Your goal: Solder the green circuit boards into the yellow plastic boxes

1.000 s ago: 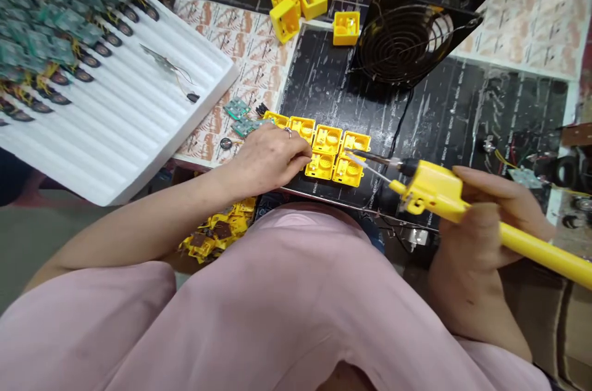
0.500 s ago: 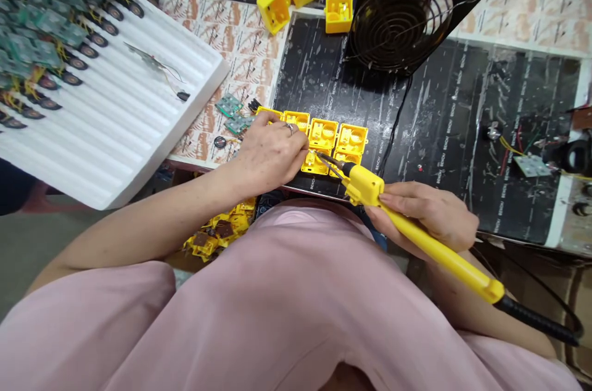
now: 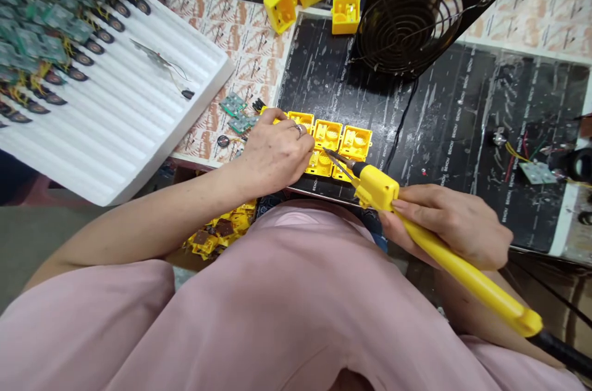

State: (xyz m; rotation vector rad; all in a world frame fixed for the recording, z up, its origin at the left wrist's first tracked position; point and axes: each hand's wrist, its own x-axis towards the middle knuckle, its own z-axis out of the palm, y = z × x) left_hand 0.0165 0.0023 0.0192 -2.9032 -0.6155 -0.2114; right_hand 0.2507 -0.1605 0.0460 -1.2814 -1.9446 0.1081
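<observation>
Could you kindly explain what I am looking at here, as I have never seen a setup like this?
Of course. There is no machine here: these are a person's own bare hands, seen from a camera worn on the head, looking forward and down past a pink shirt.

The right hand grips a yellow tool that looks like a soldering iron. Its tip is at the small open yellow boxes, set in two rows on a black mat; I cannot tell whether it touches. The left hand is over the left end of the rows, hiding some boxes and whatever its fingertips may hold.

Further back are a fan and loose boxes. At picture left, many circuit boards lie on a white tray.
</observation>
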